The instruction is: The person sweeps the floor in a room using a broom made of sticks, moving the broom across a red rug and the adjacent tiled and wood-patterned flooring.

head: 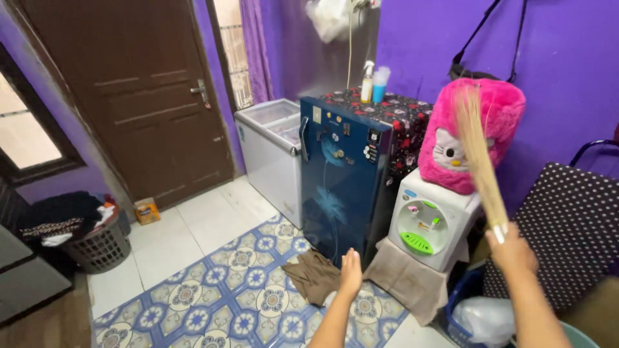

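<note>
The right hand [512,250] is clenched around the base of a stick broom [478,161], whose pale bristles rise up and to the left, blurred, in front of a pink plush cover [451,154] sitting on a white water dispenser [429,222]. The left hand [351,272] is released, fingers straight and together, holding nothing, stretched out low over the floor near the foot of a dark blue fridge [342,187]. Just below and left of that hand a brown cloth [314,276] lies crumpled on a blue patterned mat [225,290]. The dispenser stands on a stand draped in beige cloth [406,283]. On the fridge, over a dark patterned cover, are a spray bottle [367,82] and a blue cup. Left of the fridge is a white chest freezer [271,151], then a brown door [142,90]. A laundry basket [100,248] piled with clothes stands at the left wall, well apart from both hands.
</note>
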